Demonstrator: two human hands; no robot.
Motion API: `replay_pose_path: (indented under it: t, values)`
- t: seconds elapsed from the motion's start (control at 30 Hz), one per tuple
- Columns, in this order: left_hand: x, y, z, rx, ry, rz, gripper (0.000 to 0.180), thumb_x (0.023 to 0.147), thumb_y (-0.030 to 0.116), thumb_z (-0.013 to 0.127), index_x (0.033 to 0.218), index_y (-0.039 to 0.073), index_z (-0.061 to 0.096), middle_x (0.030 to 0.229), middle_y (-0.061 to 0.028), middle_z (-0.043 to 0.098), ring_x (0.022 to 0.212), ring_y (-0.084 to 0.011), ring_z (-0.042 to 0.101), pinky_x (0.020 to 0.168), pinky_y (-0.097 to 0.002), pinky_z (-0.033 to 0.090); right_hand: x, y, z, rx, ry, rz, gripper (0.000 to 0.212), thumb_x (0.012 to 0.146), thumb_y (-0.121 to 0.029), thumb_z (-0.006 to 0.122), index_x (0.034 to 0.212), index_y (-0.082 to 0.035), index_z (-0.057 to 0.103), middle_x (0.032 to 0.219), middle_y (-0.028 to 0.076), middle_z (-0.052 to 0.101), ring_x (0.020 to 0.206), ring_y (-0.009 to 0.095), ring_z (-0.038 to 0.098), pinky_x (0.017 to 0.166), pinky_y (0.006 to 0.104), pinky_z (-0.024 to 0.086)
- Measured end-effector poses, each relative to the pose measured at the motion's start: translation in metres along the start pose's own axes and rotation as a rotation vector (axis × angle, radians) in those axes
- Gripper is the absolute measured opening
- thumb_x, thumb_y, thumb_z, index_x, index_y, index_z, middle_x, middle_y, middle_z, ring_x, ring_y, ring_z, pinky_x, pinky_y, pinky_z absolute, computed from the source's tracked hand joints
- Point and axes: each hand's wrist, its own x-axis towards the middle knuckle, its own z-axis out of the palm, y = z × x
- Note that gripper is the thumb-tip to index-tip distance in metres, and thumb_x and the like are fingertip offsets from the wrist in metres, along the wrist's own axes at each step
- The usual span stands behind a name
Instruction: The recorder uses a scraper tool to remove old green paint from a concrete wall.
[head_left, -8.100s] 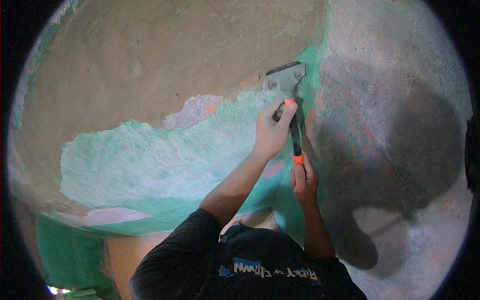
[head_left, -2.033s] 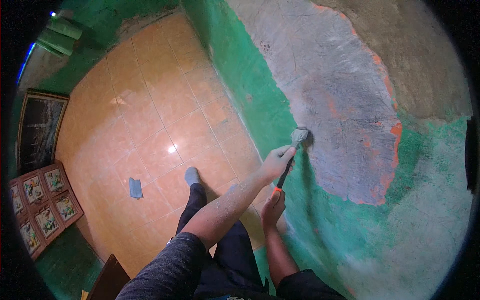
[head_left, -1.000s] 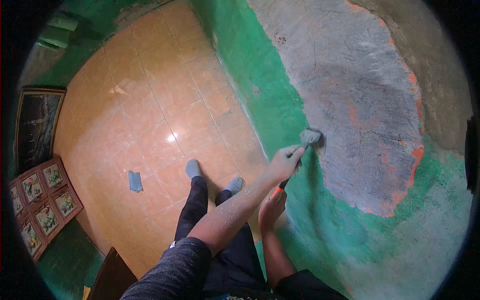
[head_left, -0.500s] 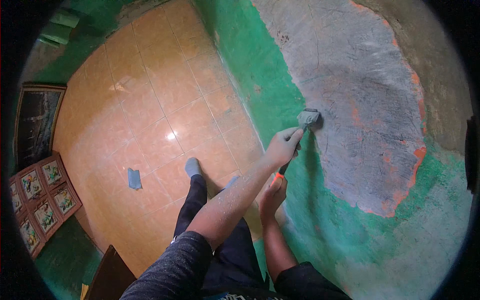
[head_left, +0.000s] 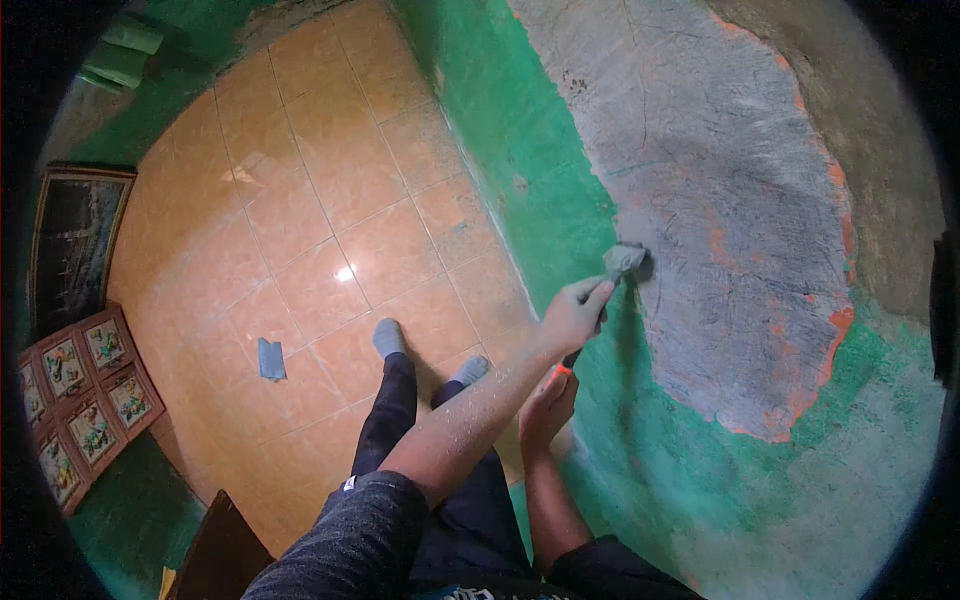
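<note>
Bordering orange tiles (head_left: pixel 330 190) stands a patchy wall (head_left: pixel 720 200).

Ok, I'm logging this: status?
Left fingers gripping scraper; right fingers lower on handle. Scraper at edge of grey wall patch. Blue-grey piece on floor, off left.

wall (head_left: pixel 730 240) blocking right, free room above floor (head_left: pixel 350 200)

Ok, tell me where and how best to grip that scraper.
By the slim scraper handle, I'd say, coming from the side away from the wall, since it slants back from the broad head. The left hand grips close behind the head, the right hand by the orange band.
</note>
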Motion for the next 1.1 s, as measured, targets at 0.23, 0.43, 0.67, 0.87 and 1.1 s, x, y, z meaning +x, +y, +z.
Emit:
replay_pose_path:
  t: [0.23,0.43,0.67,0.87,1.1]
  values:
    - [0.024,0.032,-0.017,0.029,0.119,0.061,0.034,0.102,0.036,0.054,0.108,0.005,0.067,0.067,-0.0022,0.057,0.054,-0.0104,0.055,0.051,-0.0286,0.046,0.023,-0.016,0.017,0.002,-0.055,0.022,0.038,0.104,-0.027,0.042,0.104,0.007,0.06,0.096,0.021,0.061,0.088,0.032,0.057,0.082,0.0406,0.047]
    - [0.008,0.02,-0.004,0.027,0.064,0.027,0.037,0.104,0.039,0.05,0.088,0.006,0.058,0.066,-0.0005,0.055,0.055,-0.0103,0.054,0.052,-0.0285,0.044,0.007,-0.013,0.006,-0.033,0.025,0.014,0.035,0.104,-0.025,0.043,0.105,0.006,0.059,0.095,0.019,0.061,0.086,0.03,0.057,0.083,0.0386,0.047]
    - [0.027,0.033,-0.027,-0.018,0.024,0.042,0.035,0.102,0.039,0.052,0.09,0.006,0.06,0.065,-0.0003,0.054,0.053,-0.0105,0.053,0.05,-0.0288,0.045,0.023,-0.028,0.026,0.036,-0.035,0.003,0.036,0.104,-0.027,0.042,0.103,0.005,0.058,0.089,0.016,0.058,0.08,0.027,0.054,0.076,0.0375,0.046]
    - [0.026,0.039,-0.021,0.031,0.115,0.03,0.036,0.103,0.039,0.051,0.092,0.005,0.06,0.065,-0.0019,0.056,0.052,-0.012,0.054,0.05,-0.0294,0.045,0.021,-0.023,0.022,0.007,0.011,-0.16,0.032,0.105,-0.023,0.044,0.1,0.005,0.057,0.083,0.017,0.056,0.076,0.025,0.053,0.072,0.0364,0.046]
    - [0.043,0.048,-0.028,0.012,0.141,0.131,0.036,0.101,0.038,0.054,0.105,0.005,0.067,0.064,-0.002,0.057,0.049,-0.0114,0.053,0.047,-0.0304,0.044,0.036,-0.036,0.038,0.008,0.007,-0.193,0.031,0.104,-0.023,0.046,0.113,0.003,0.06,0.092,0.021,0.065,0.079,0.031,0.063,0.073,0.0371,0.05]
